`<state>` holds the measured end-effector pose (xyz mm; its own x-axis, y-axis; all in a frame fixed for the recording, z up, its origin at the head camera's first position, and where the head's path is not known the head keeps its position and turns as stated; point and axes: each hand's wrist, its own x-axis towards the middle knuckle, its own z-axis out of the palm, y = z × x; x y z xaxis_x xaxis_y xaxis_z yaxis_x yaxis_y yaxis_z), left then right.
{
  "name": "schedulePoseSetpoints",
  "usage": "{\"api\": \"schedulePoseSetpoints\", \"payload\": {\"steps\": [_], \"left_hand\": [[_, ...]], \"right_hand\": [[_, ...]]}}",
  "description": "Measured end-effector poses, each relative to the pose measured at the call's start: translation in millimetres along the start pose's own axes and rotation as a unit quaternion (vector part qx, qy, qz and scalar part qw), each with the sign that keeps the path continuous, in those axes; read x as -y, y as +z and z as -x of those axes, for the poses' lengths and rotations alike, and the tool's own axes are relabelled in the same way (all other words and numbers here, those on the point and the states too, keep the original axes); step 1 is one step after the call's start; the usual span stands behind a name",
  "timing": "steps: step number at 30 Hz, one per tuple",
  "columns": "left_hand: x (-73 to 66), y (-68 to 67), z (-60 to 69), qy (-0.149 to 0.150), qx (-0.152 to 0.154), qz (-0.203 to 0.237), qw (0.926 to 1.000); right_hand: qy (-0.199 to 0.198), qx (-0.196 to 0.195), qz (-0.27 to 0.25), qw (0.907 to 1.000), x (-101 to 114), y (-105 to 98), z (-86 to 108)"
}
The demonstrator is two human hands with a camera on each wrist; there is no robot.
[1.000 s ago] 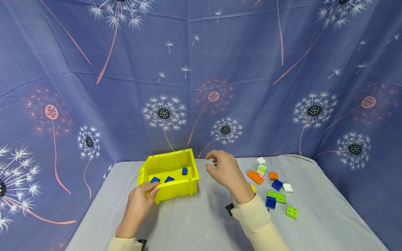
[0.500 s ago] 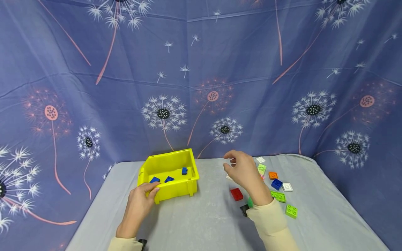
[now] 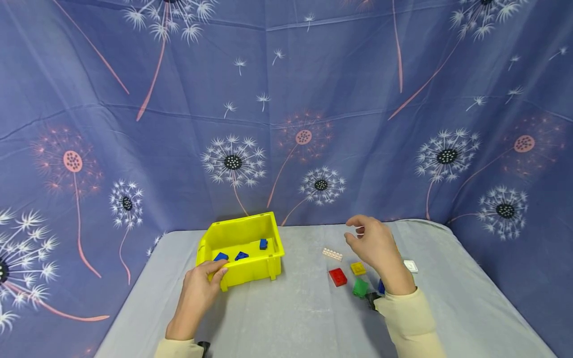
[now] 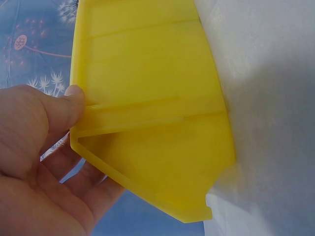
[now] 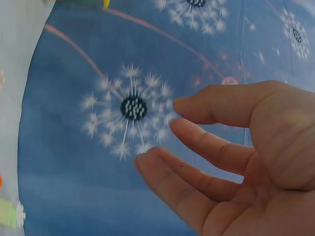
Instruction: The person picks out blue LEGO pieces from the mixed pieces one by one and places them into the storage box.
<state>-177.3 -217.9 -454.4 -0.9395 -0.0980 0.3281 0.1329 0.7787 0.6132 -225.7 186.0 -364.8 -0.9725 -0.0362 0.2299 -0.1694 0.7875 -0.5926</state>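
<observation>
A yellow plastic bin [image 3: 250, 272] stands at the left of the table with a few blue bricks [image 3: 241, 255] on its floor. My left hand [image 3: 193, 298] grips its near left rim; in the left wrist view the thumb lies on the bin wall [image 4: 147, 69] and the fingers go behind it. My right hand [image 3: 378, 251] hovers over the loose bricks on the right, fingers loosely bent with nothing between them. Nearby lie a red brick [image 3: 337, 277], a yellow brick [image 3: 358, 268], a green brick [image 3: 360, 287] and a white plate brick [image 3: 332, 254]. The hand and forearm hide other bricks.
A white square piece [image 3: 410, 266] lies right of the right wrist. Part of a blue brick [image 3: 381, 286] shows beside the sleeve. A light green brick [image 5: 7, 214] edges into the right wrist view. A dandelion-patterned cloth [image 3: 286, 124] hangs behind the grey-covered table [image 3: 277, 323].
My right hand has moved right, away from the bin and over the bricks, uncovering the red, yellow, green and white ones and covering others. The left hand and bin have stayed put.
</observation>
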Motion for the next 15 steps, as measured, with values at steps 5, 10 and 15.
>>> {"api": "schedulePoseSetpoints", "payload": {"steps": [5, 10, 15], "left_hand": [[1.1, -0.2, -0.3, 0.004, -0.005, -0.003, 1.0], [1.3, 0.3, -0.8, 0.004, -0.003, -0.001, 1.0], [1.7, 1.2, -0.9, 0.0, 0.001, -0.001, 1.0]], "right_hand": [[0.016, -0.005, 0.013, 0.9998, -11.8, -11.2, 1.6], [0.035, -0.012, 0.019, 0.9991, -25.1, -21.5, 2.3], [0.059, -0.014, 0.029, 0.9977, -40.5, -31.7, 2.3]]}}
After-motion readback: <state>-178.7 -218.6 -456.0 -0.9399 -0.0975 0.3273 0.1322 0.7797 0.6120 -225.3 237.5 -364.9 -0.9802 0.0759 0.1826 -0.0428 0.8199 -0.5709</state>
